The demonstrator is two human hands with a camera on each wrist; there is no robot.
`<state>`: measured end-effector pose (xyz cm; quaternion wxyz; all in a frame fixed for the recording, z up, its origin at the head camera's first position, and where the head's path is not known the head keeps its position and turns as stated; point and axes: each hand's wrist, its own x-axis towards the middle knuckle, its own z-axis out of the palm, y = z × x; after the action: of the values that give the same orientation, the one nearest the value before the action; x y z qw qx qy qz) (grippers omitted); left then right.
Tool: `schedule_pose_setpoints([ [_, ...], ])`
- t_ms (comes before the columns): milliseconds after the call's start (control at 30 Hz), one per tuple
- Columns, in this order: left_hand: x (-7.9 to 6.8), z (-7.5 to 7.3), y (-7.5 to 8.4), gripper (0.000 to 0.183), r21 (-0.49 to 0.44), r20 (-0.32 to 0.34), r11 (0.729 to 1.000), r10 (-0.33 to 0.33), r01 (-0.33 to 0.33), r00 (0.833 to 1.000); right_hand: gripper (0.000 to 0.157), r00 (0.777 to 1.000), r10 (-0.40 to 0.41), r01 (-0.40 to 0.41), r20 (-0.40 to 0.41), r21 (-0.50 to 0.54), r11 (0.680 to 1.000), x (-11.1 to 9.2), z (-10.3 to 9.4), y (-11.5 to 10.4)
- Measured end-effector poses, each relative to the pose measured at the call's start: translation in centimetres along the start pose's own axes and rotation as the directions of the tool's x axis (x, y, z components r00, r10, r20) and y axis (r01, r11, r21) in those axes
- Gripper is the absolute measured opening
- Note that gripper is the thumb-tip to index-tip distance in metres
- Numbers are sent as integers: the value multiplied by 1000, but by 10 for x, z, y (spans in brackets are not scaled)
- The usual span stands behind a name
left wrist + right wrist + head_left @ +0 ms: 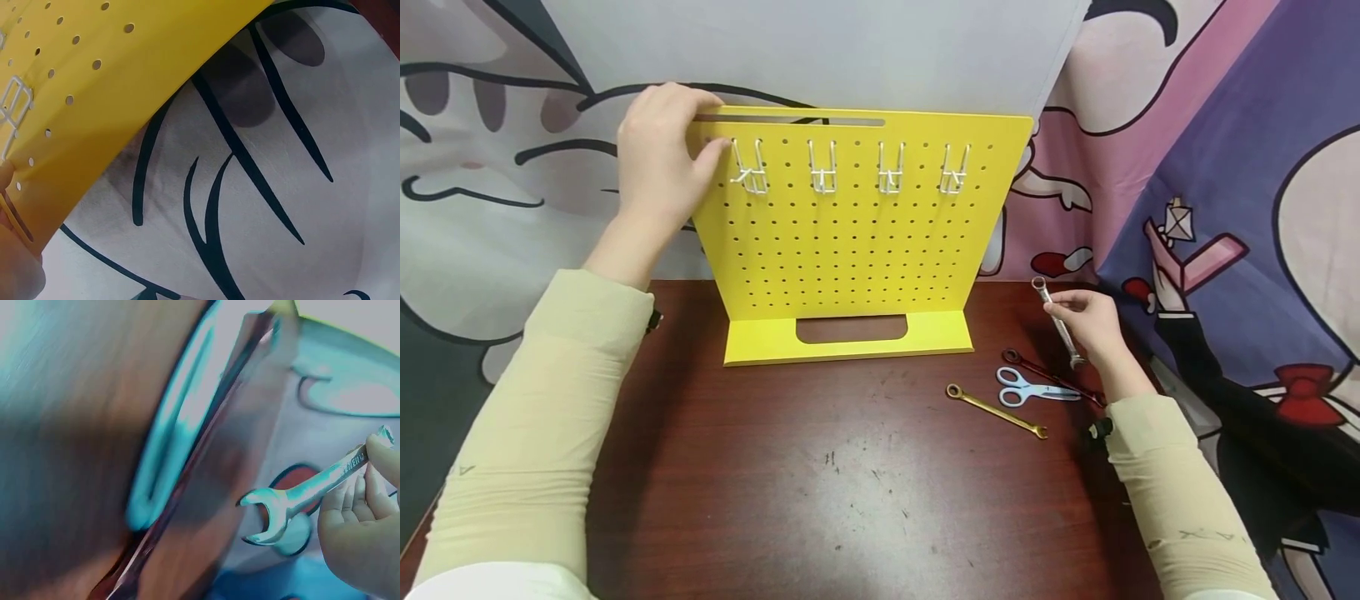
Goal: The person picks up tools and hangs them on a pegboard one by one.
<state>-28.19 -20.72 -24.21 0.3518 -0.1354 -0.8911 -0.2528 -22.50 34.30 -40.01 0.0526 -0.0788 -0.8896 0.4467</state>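
Observation:
A yellow pegboard [850,242] stands upright on the dark wooden table. My left hand [666,150] grips its top left corner, the thumb on the front face beside the leftmost hook. Several white wire hooks [890,171] hang in a row near the board's top. Off to the right, my right hand [1086,321] pinches a silver combination wrench [1060,329] between thumb and fingers. In the right wrist view the wrench's open jaw end [275,509] points away from the palm. Below it lie a dark red wrench [1037,367], light blue scissors [1026,388] and a gold wrench [996,410].
The table [820,483] extends in front of the pegboard. Behind it hangs a cartoon-printed cloth [1225,192], which also runs along the right side. A plain white panel [820,50] rises behind the board's top.

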Motion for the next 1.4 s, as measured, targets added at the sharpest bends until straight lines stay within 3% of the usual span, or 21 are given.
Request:
schedule_pose_setpoints([
  [567,0,-1,0,32,-13,-9,1000,-1,1,1000,32,989,-146,143,10,140,980,-17,44,-90],
  [867,0,0,1,32,-15,-10,1000,1,-1,1000,18,968,-247,250,-42,250,936,-20,56,-130],
  [1233,1,1,2,33,-13,-4,1000,9,-9,1000,5,954,-280,301,-110,358,884,-21,64,-166],
  [1400,0,0,1,33,-9,-6,1000,2,-3,1000,9,947,-291,322,-137,396,860,-17,68,-175],
])
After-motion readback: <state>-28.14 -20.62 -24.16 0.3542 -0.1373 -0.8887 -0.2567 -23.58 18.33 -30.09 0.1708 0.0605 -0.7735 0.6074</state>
